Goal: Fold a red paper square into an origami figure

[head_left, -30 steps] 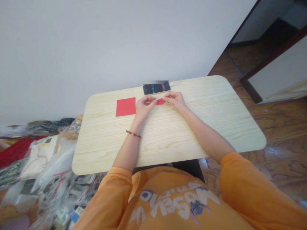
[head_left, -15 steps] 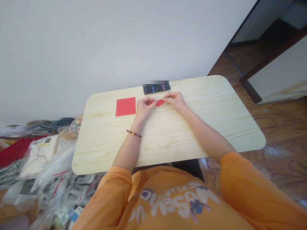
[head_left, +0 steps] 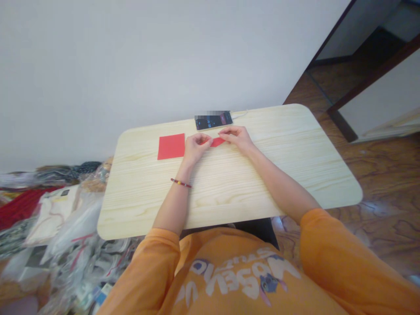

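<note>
Between my two hands is a small folded piece of red paper [head_left: 217, 142], held just above or on the tabletop; its exact shape is partly covered by my fingers. My left hand [head_left: 196, 146], with a beaded bracelet on the wrist, pinches its left end. At the other end, my right hand [head_left: 236, 135] grips the paper between thumb and fingertips. A flat red square of paper [head_left: 171, 146] lies on the table directly left of my left hand, apart from it.
A phone [head_left: 214, 120] with a lit screen and a white cable lies behind my hands, near the wall. The pale wooden table [head_left: 236, 188] has rounded corners. Clothes and plastic bags [head_left: 75, 227] are piled on the left; wooden floor [head_left: 387, 175] shows on the right.
Both hands have shifted very slightly to the left with the folded red paper between them. The red square and the phone stay where they were.
</note>
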Demonstrator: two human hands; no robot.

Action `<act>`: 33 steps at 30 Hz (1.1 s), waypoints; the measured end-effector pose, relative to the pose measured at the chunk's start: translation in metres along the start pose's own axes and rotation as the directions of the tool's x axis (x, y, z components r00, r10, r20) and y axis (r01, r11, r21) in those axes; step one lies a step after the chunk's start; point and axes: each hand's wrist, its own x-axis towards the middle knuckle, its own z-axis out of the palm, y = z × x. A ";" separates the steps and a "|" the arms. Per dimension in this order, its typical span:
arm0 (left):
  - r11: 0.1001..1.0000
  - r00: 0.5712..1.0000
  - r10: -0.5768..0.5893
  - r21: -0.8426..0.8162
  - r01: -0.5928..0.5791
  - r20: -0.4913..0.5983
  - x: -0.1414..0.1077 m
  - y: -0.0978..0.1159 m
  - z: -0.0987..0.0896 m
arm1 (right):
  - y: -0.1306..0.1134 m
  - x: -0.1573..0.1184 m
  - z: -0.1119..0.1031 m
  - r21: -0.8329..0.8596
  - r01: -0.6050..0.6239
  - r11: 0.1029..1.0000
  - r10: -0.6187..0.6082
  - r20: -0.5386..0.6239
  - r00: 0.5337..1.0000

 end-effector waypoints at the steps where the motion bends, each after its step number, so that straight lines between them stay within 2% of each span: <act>1: 1.000 1.000 -0.004 -0.005 0.004 0.019 0.000 0.000 0.001 | 0.000 -0.001 0.001 -0.021 0.027 0.999 -0.026 0.024 0.999; 5: 1.000 0.999 -0.001 -0.004 0.001 0.054 -0.002 0.001 0.007 | 0.001 -0.003 0.004 -0.074 0.071 0.995 -0.065 0.076 0.995; 10: 1.000 0.998 -0.017 0.011 0.016 0.062 -0.002 0.003 0.008 | 0.002 -0.002 0.003 -0.083 0.037 0.996 -0.029 0.092 0.995; 20: 0.996 0.996 -0.080 -0.028 0.081 0.043 0.000 0.006 -0.009 | 0.003 0.002 -0.003 -0.032 -0.078 0.996 0.078 0.012 0.997; 23: 0.998 0.999 -0.047 -0.033 0.046 -0.024 0.002 0.003 -0.011 | 0.004 0.003 -0.005 -0.001 -0.113 0.994 0.113 -0.031 0.993; 26: 0.994 0.999 -0.020 -0.112 0.016 -0.035 0.001 0.002 -0.005 | 0.006 0.003 -0.004 0.036 -0.109 0.993 0.111 -0.045 0.993; 29: 0.994 0.999 -0.037 -0.106 0.038 0.010 -0.001 0.003 0.005 | 0.007 0.003 -0.001 0.076 -0.109 0.991 0.108 0.015 0.994; 33: 0.994 0.998 -0.061 -0.089 0.059 -0.019 -0.002 0.002 0.012 | 0.006 0.002 0.002 0.086 -0.121 0.989 0.117 0.059 0.991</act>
